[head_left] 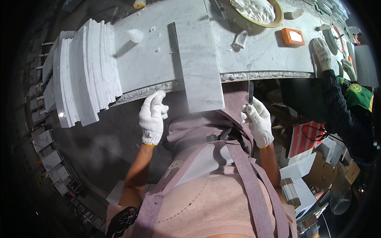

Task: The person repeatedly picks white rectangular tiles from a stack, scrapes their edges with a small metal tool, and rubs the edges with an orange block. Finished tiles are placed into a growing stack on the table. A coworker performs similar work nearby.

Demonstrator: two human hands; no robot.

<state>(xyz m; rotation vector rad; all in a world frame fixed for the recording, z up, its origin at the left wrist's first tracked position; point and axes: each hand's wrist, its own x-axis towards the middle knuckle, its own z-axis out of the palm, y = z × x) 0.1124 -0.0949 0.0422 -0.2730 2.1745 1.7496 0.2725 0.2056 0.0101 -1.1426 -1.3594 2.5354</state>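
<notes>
A long white-grey marble slab lies across the bench, its near end jutting over the front edge towards my body. Left of that end, in mid-air, is my left hand in a white knit glove, its fingers loosely curled and nothing seen in them. My right hand, gloved alike, is closed on a narrow dark tool with a ridged edge. It points up towards the bench edge, to the right of the slab; its exact kind is unclear.
Thin marble slabs stand stacked at the left. On the marble bench top are a bowl of white paste, an orange block, a crumpled white glove finger and a white cup. A co-worker's gloved hand rests at right.
</notes>
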